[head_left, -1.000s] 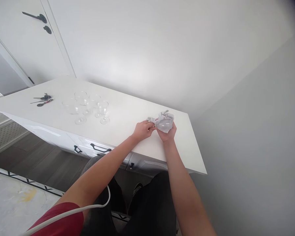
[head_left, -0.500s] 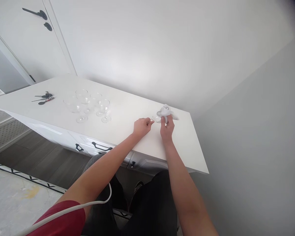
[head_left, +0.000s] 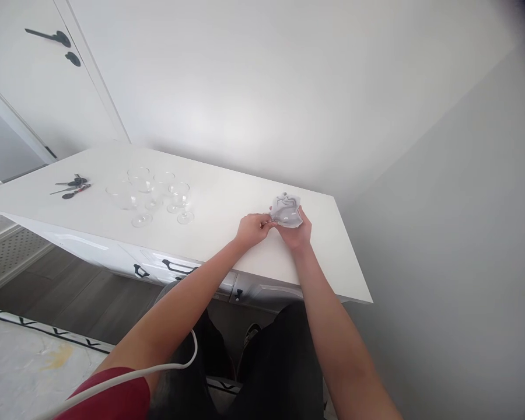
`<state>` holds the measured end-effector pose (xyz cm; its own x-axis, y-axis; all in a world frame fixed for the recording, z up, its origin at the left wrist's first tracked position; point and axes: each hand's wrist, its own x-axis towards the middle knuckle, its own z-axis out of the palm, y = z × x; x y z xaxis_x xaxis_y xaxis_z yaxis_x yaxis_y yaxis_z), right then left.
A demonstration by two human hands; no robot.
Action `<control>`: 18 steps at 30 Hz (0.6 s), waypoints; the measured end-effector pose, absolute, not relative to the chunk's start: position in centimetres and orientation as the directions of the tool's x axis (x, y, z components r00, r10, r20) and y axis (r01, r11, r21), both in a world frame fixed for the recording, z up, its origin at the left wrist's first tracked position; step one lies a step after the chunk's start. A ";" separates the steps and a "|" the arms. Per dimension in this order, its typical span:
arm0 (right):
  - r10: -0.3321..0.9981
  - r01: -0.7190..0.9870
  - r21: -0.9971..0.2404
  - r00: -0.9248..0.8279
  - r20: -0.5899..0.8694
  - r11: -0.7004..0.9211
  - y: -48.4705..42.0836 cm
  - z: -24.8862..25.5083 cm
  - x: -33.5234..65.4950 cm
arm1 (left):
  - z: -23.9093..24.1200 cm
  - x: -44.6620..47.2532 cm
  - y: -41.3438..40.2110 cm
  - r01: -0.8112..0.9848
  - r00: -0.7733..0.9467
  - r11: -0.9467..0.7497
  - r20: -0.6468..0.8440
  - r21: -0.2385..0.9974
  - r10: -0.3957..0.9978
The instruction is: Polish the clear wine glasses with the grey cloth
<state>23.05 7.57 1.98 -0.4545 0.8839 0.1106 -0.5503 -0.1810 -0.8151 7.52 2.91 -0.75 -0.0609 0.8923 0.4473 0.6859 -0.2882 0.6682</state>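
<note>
Over the right part of a white cabinet top [head_left: 227, 204], both my hands hold one clear stemmed glass [head_left: 287, 217] with a grey cloth [head_left: 286, 202] stuffed in and around its bowl. My left hand [head_left: 252, 228] is closed in a pinch on the glass's stem or foot at the left. My right hand [head_left: 298, 232] cups the bowl and cloth from below, fingers wrapped round them. The glass lies tilted on its side between the hands.
Several clear stemmed glasses [head_left: 149, 192] stand grouped on the left half of the top. A bunch of keys [head_left: 71, 185] lies at the far left. A white door with a black handle [head_left: 52, 37] is behind. Drawer fronts with black pulls [head_left: 177, 268] face me below.
My right hand has turned the cloth and bowl: from cupping them, to gripping from above with the cloth bunched up, and back to cupping from below. The left hand kept its pinch.
</note>
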 end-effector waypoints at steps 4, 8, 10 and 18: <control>0.830 -0.546 -0.820 -0.529 0.177 -0.173 7.1 2.4 22.3 | -0.4 7.3 3.0 0.531 -0.174 -0.237 0.378 0.814 0.909; 0.798 -0.471 -0.877 -0.564 0.211 -0.101 7.2 1.9 21.9 | -0.3 7.2 3.0 0.455 -0.222 -0.233 0.363 0.859 0.905; 0.823 -0.414 -0.910 -0.517 0.237 0.002 7.4 1.3 21.9 | -0.2 7.2 2.9 0.422 -0.230 -0.237 0.356 0.875 0.906; 0.829 0.039 -0.830 -0.095 0.551 0.556 8.1 -0.3 22.0 | -0.4 7.3 3.1 0.439 -0.298 -0.147 0.298 0.886 0.907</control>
<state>22.02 8.12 -0.30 -0.0949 0.8293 0.5506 0.0391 0.5558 -0.8304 7.25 3.12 -0.41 -0.2983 0.9066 0.2984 0.4388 -0.1474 0.8864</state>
